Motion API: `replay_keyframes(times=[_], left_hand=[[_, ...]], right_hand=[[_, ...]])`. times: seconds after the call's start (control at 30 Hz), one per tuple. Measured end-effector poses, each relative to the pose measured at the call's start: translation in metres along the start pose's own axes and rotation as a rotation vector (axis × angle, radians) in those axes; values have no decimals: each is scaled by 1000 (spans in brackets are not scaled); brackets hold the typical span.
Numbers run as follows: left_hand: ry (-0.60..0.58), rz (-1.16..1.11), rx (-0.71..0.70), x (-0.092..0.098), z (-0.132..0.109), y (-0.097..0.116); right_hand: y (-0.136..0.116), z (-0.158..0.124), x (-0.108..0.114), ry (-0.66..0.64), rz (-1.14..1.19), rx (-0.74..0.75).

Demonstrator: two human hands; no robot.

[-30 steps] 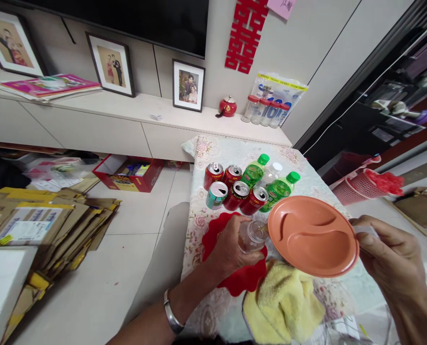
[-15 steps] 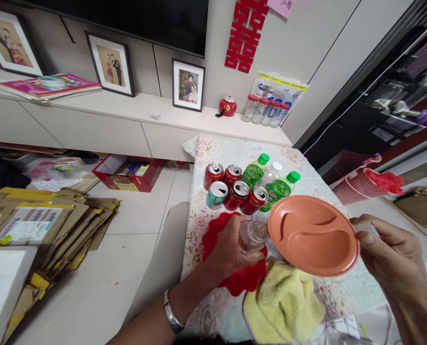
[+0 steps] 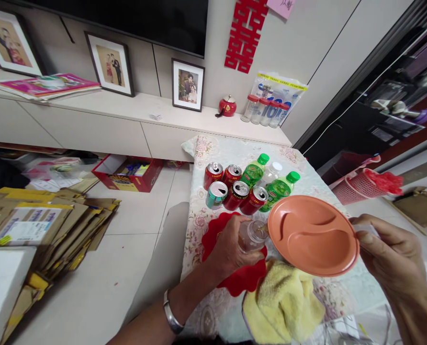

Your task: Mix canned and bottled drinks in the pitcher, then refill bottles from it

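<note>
My left hand [image 3: 230,244] is wrapped round a small clear glass jar [image 3: 252,235], held over a red scalloped mat [image 3: 215,235] on the table. My right hand [image 3: 389,261] grips the right rim of an orange divided plate [image 3: 312,235], tilted up above the table with its inside facing me. The jar's mouth touches the plate's left edge. A yellow cloth [image 3: 283,302] lies crumpled just below the plate.
Several drink cans [image 3: 235,189] and green-capped bottles [image 3: 281,188] stand grouped on the floral tablecloth [image 3: 235,148]. Flattened cardboard [image 3: 37,225] lies on the floor at left. A low cabinet [image 3: 91,124] with framed photos runs along the wall; a pink basket [image 3: 357,187] is at right.
</note>
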State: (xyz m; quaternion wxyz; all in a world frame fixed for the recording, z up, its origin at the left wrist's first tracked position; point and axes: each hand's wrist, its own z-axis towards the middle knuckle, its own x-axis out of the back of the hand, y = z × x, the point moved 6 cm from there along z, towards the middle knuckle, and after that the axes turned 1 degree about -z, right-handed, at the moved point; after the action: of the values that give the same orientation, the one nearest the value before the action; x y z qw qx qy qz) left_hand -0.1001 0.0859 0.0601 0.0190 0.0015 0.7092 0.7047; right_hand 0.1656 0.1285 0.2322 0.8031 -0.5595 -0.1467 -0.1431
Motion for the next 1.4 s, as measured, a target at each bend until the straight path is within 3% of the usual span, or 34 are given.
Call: replay_keyframes(times=[0.2, 1.4], left_hand=[[-20, -73, -25, -1, 0, -1], [0, -34, -45, 0, 0, -1]], right_hand=[[1, -2, 2, -5, -10, -2], [1, 0, 3, -5, -48, 13]])
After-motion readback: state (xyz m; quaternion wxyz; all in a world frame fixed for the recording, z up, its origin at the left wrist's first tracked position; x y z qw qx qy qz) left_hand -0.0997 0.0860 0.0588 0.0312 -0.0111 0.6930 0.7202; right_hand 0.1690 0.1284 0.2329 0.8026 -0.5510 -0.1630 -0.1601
